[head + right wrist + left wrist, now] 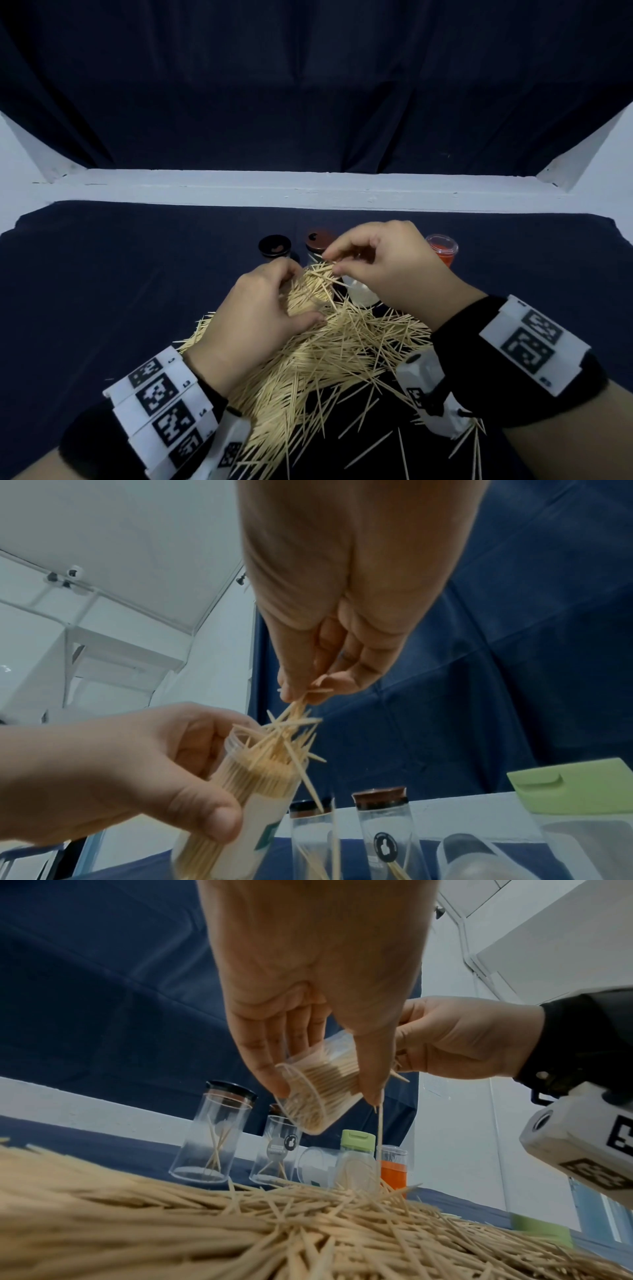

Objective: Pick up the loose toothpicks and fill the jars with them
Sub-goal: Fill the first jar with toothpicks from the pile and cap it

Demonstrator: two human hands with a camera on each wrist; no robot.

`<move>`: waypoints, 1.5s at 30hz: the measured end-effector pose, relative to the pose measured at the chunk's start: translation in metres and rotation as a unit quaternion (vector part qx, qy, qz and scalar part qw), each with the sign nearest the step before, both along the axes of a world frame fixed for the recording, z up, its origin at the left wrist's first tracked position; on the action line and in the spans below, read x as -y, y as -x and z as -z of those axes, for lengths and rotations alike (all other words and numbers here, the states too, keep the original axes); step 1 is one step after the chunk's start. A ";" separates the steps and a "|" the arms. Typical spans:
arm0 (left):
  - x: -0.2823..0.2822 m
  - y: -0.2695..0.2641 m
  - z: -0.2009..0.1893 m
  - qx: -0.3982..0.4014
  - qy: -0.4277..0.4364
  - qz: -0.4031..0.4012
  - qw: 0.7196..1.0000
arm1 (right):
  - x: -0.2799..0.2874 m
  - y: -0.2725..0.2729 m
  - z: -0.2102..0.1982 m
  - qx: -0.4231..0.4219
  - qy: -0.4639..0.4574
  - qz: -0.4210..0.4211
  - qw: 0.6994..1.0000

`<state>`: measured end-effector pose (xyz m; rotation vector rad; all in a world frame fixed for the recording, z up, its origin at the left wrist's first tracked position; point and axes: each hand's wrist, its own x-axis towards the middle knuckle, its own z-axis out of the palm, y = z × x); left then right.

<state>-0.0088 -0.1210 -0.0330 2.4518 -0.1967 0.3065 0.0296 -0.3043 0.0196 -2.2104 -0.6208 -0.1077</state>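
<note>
My left hand grips a clear jar, tilted and packed with toothpicks, just above the pile of loose toothpicks on the dark blue cloth. My right hand pinches a small bunch of toothpicks at the jar's open mouth; several stick out crookedly over the rim. One toothpick hangs down below my left thumb. The pile spreads from under my wrists toward the standing jars.
Behind the pile stand a black-lidded jar and a brown-lidded jar, each holding a few toothpicks. An orange-bottomed jar is at the right, and a green-capped bottle stands next to a clear container lying on its side. A white ledge borders the cloth.
</note>
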 end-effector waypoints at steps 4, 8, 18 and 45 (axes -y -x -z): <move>0.002 0.002 -0.002 0.015 0.004 0.005 1.000 | -0.005 0.002 -0.001 0.018 0.098 -0.039 0.994; 0.004 0.003 -0.002 0.019 0.006 0.008 1.000 | -0.008 0.005 0.005 0.046 0.063 -0.044 0.996; -0.001 0.002 -0.002 0.023 0.023 -0.010 0.999 | 0.009 0.008 0.000 0.016 -0.099 -0.003 0.995; 0.003 0.003 0.000 0.036 0.052 0.022 0.998 | -0.012 0.011 0.011 0.078 0.042 -0.090 0.992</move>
